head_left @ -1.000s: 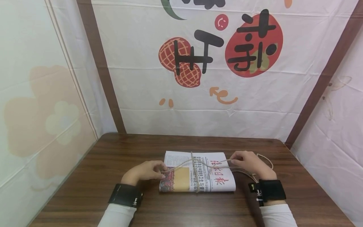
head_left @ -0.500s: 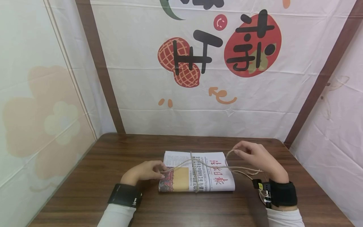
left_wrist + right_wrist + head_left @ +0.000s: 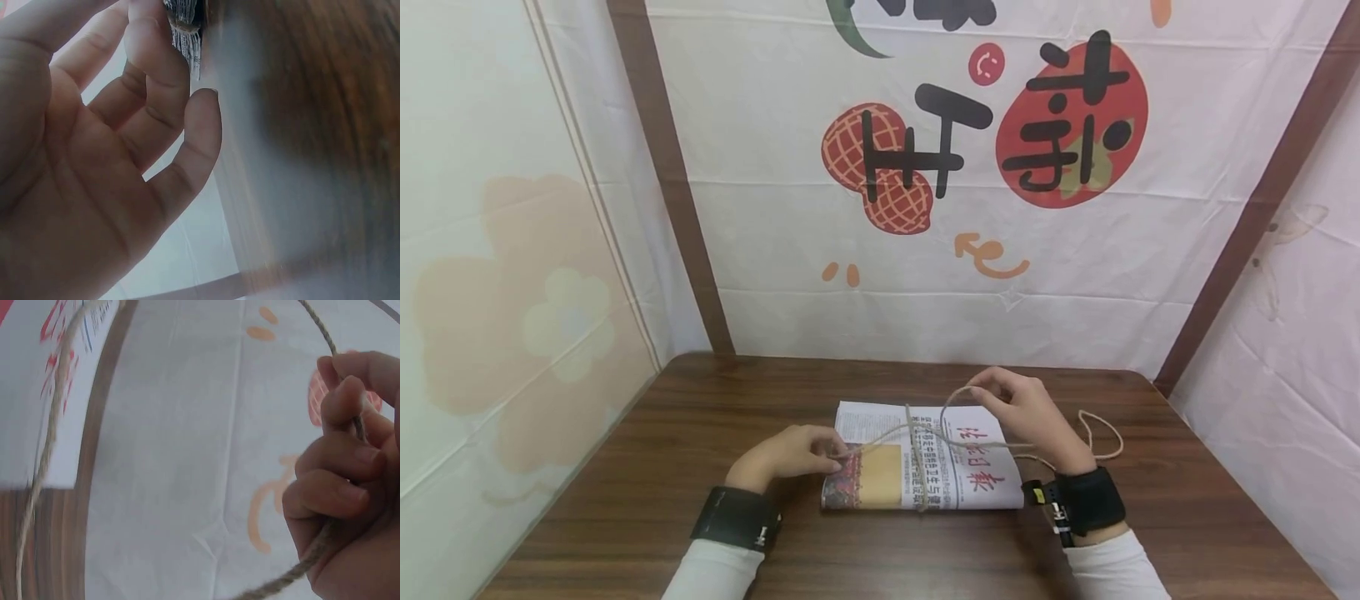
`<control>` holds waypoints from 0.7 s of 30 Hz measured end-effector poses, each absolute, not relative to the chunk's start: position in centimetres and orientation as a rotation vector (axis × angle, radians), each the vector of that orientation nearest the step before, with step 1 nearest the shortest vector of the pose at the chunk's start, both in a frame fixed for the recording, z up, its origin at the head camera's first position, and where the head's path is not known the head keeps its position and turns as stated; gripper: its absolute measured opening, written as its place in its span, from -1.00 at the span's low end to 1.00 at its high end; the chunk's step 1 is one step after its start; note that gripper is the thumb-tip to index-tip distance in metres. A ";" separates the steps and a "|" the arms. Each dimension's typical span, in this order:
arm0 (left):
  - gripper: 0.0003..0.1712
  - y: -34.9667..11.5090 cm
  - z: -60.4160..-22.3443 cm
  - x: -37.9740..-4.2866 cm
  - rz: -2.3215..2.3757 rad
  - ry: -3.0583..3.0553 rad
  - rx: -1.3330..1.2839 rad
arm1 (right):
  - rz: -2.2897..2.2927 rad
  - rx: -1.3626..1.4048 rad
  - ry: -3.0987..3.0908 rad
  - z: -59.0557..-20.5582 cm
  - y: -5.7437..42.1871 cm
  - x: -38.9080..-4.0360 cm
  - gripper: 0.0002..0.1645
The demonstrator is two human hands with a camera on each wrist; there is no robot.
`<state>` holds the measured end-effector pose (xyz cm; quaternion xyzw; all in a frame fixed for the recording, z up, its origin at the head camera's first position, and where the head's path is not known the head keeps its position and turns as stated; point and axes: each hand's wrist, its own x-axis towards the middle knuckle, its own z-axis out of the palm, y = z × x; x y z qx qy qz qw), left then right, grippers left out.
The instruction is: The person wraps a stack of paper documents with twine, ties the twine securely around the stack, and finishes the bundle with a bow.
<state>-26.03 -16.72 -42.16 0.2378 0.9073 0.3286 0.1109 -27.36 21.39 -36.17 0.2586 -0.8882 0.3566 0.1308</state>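
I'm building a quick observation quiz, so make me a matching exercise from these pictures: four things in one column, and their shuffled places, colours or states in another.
1. newspaper
2. right hand
3. tabletop
4. left hand

A. dark brown, wood-grained
B. pinching twine by the newspaper's left edge
C. folded, with twine across it
D. holding twine up in the air

Pairs: 1-C, 2-D, 3-A, 4-B

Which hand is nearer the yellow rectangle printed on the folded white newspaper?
Left. The left hand is just left of the yellow rectangle; the right hand is by the newspaper's far right corner.
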 end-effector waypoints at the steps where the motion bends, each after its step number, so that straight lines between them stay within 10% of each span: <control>1: -0.82 -16.6 -42.2 -26.0 0.972 2.661 0.698 | 1.048 0.754 -2.576 -36.3 21.1 -27.6 -0.83; 21: -0.83 -16.8 -42.5 -26.4 0.980 2.639 0.644 | 1.025 0.804 -2.629 -36.8 14.2 -35.0 -0.80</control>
